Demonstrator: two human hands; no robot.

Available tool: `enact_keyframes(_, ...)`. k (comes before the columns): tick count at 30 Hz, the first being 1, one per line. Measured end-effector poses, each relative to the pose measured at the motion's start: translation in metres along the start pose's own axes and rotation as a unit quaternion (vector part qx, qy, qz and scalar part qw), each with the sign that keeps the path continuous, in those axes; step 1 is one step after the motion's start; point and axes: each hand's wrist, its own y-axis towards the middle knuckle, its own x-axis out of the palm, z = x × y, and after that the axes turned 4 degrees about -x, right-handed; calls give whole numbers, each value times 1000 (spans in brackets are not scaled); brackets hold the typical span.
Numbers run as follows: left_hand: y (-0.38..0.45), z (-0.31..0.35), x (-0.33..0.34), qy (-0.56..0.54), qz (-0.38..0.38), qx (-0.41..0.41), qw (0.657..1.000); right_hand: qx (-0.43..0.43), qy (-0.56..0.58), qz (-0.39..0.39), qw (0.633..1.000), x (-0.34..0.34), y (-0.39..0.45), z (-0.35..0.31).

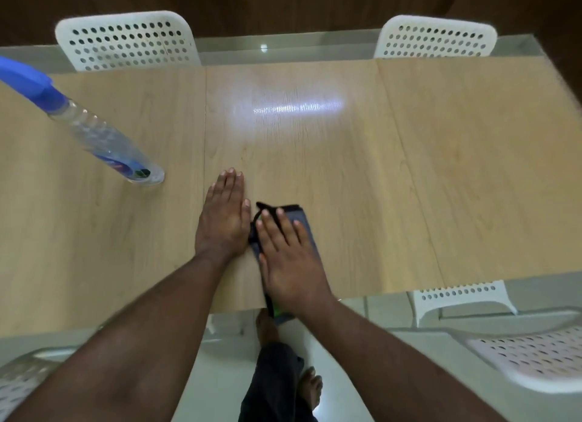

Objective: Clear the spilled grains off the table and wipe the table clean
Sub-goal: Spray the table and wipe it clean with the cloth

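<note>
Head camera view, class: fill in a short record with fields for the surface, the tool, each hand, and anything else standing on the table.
surface: light wooden table
tool: dark flat cloth, near the table's front edge
left hand: flat on the table beside the cloth
right hand: flat, pressing on the cloth
also on table: clear plastic spray bottle with blue top
grains: none visible

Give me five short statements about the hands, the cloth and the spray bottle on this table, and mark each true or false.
1. The right hand lies flat on the dark cloth. True.
2. The left hand grips the spray bottle. False: it rests flat on the table, apart from the bottle.
3. The spray bottle stands to the left of both hands. True.
4. The cloth lies at the table's far edge. False: it lies at the near edge and hangs over it.
5. Heaps of grain cover the tabletop. False: none can be seen.
</note>
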Motion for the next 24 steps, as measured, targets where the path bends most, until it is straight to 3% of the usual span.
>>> enact_keyframes(4,-1,2,-2,-9,7,0,1000,-50,-13,-23,998,-1,-43,30)
enact_keyframes(8,-1,0,-2,-18,5,-5,1000,26,-38,-3,999,-7,-23,63)
enact_keyframes(12,-1,-3,0,-41,10,-4,999,107,-14,49,993,-3,39,37)
enact_keyframes(15,1,-6,2,-74,10,-5,997,81,7,48,996,2,52,5)
enact_keyframes(17,0,-8,2,-104,6,-5,995,50,39,38,997,4,39,-11)
enact_keyframes(20,-2,-7,-3,-140,1,-7,990,7,202,43,978,-9,15,-6)
enact_keyframes(24,-26,15,-5,-130,-10,-24,991,74,265,114,955,-20,13,47)
